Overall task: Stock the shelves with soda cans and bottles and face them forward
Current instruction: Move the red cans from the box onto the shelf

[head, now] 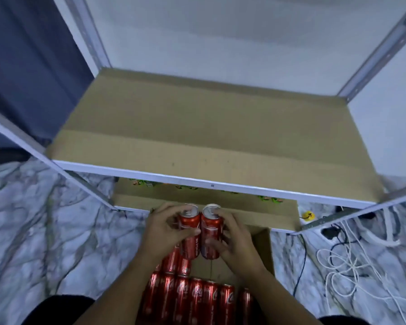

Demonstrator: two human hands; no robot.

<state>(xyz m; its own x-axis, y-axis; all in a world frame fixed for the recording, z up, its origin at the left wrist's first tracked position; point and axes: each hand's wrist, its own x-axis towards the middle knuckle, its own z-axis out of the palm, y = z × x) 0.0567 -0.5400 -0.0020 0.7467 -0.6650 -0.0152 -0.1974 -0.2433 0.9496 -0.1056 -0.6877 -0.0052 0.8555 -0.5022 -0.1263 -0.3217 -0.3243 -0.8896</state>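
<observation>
Two red soda cans (201, 232), touching side by side, are held above an open carton (263, 245) near the lower shelf's front edge (131, 209). Left hand (167, 233) and right hand (234, 240) each curl fingers round one. Pressed together, either could slip or knock the shelf edge.

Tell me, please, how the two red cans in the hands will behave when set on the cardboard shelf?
The red cans are tall and slim, so they may tip if nudged. Their glossy sides look smooth, perhaps slippery. Laid down, one would likely roll on the flat cardboard shelf.
</observation>
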